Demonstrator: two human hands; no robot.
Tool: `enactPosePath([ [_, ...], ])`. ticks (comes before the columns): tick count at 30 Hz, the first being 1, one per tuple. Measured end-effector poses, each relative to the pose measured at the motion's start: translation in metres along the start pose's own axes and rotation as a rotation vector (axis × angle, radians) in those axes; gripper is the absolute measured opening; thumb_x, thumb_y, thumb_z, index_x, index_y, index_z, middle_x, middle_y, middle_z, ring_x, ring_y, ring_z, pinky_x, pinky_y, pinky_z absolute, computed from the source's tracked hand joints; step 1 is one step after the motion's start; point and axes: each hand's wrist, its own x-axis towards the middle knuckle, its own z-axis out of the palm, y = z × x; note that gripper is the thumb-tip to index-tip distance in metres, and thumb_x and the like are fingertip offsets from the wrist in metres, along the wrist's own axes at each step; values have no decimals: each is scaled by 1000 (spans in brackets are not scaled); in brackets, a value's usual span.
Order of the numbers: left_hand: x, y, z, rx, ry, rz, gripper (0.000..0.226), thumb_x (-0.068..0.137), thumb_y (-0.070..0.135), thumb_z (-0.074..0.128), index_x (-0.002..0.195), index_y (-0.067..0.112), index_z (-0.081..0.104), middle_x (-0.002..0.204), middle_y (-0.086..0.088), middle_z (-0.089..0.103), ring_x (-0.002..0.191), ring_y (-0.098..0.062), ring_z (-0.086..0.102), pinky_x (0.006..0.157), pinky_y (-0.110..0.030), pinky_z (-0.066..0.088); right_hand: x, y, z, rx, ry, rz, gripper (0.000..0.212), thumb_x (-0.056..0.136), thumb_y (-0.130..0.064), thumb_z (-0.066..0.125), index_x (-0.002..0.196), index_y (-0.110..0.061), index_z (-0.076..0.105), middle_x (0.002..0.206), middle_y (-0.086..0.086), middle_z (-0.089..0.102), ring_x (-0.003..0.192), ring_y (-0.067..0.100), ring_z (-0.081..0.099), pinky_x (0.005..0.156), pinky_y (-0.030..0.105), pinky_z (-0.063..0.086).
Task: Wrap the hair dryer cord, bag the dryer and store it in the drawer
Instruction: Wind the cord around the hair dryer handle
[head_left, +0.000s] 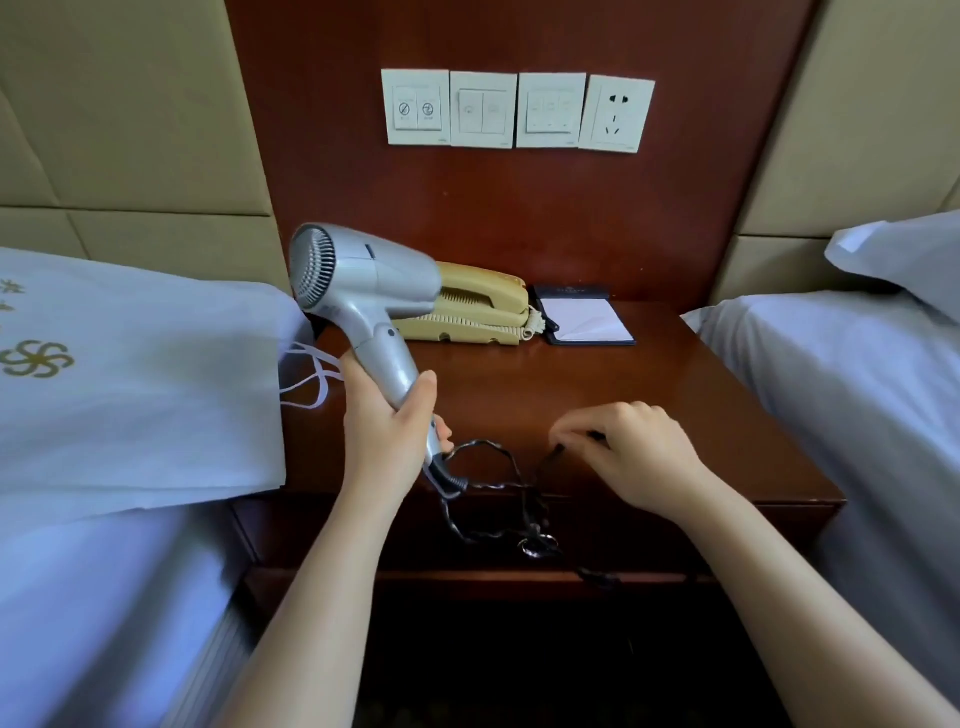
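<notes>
Between my right hand's (636, 457) pinched fingertips (563, 434) sits a stretch of black cord (511, 486), trailing left and down over the nightstand (675, 395) edge. My left hand (387, 431), nearer the dryer (363, 291), is closed round its handle, which slants up-left, so I judge winding goes round that.

A nightstand (675, 415) stands between two beds; on it, at the back, a telephone (478, 306) sits left of a notepad (587, 319).
</notes>
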Motion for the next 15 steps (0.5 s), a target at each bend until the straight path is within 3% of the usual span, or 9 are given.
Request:
enactPosePath([
  [5, 3, 2, 1, -111, 163, 3, 41, 91, 11, 54, 124, 14, 31, 76, -5, 51, 42, -8, 55, 45, -28, 51, 0, -1, 9, 122, -312, -89, 19, 93, -18, 49, 85, -28, 64, 90, -14, 62, 89, 15, 58, 80, 32, 46],
  [10, 0, 1, 11, -234, 237, -58, 29, 93, 12, 52, 116, 13, 35, 74, -4, 49, 40, -5, 51, 42, -23, 48, -2, -22, 8, 537, -530, -80, 23, 93, -5, 47, 84, -19, 64, 61, -6, 54, 51, 4, 45, 55, 18, 38],
  [13, -2, -2, 18, -289, 300, -100, 34, 92, 12, 52, 121, 12, 33, 80, -5, 50, 41, -5, 51, 43, -21, 47, -4, -33, 6, 654, -627, -94, 30, 93, 3, 43, 100, -16, 66, 69, -17, 59, 50, -1, 44, 53, 12, 37],
  [15, -2, -3, 22, -309, 324, -112, 40, 93, 14, 52, 126, 11, 31, 84, -7, 51, 44, -7, 51, 43, -21, 47, -5, -38, 7, 686, -635, -107, 28, 96, -5, 44, 105, -15, 68, 74, -21, 64, 60, -1, 48, 62, 13, 40],
])
